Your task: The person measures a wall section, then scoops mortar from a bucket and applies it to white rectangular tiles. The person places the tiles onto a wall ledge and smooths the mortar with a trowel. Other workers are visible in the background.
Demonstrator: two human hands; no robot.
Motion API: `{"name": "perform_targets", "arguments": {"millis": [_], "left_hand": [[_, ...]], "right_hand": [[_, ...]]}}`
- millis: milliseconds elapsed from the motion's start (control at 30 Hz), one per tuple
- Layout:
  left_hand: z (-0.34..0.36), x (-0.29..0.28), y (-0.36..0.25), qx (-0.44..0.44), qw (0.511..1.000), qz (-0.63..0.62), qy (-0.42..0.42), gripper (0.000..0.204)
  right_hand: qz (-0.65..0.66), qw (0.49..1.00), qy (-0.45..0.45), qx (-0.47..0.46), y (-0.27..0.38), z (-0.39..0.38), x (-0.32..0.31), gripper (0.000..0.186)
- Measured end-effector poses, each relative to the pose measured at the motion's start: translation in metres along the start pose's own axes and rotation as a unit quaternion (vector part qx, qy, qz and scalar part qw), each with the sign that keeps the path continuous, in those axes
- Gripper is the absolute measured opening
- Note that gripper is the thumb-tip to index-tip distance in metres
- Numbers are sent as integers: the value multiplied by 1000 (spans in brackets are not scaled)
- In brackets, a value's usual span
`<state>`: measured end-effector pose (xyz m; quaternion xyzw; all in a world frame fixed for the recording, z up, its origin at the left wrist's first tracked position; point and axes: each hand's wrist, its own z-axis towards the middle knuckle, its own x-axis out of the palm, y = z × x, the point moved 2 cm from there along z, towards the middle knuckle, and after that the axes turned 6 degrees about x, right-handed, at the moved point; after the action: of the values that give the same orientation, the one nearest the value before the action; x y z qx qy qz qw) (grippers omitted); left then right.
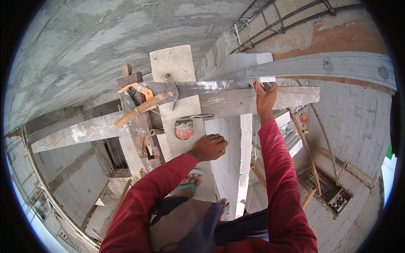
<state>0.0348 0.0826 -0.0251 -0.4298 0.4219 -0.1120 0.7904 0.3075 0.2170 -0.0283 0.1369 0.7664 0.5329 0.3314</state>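
My right hand (265,100) reaches up, with thumb and fingers pressed around the near end of a long grey metal channel (320,66) that runs off to the right. My left hand (209,147) hangs lower, its fingers curled; the palm side is hidden. Beside it, a red and black tape measure (184,130) lies on a pale plank (171,61). Farther up, a claw hammer (141,109) with a wooden handle rests over a handsaw (202,86) with an orange grip. A thin dark tool (196,116) lies just above the tape measure.
A weathered wooden beam (236,103) crosses ahead below the channel. Steel rebar (280,21) juts out at the upper right. My sandalled feet (192,181) stand high above a lower level, with pale block walls (354,122) around and wooden poles (306,149) at the right.
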Motion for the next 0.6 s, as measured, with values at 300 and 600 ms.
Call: {"name": "perform_targets", "arguments": {"millis": [300, 600], "left_hand": [[1, -5, -1, 4, 1000, 2, 4, 8], [0, -2, 0, 12, 1000, 18, 3, 8]], "right_hand": [[-29, 999, -6, -20, 11, -6, -7, 65], [-63, 996, 11, -55, 17, -26, -43, 73]]}}
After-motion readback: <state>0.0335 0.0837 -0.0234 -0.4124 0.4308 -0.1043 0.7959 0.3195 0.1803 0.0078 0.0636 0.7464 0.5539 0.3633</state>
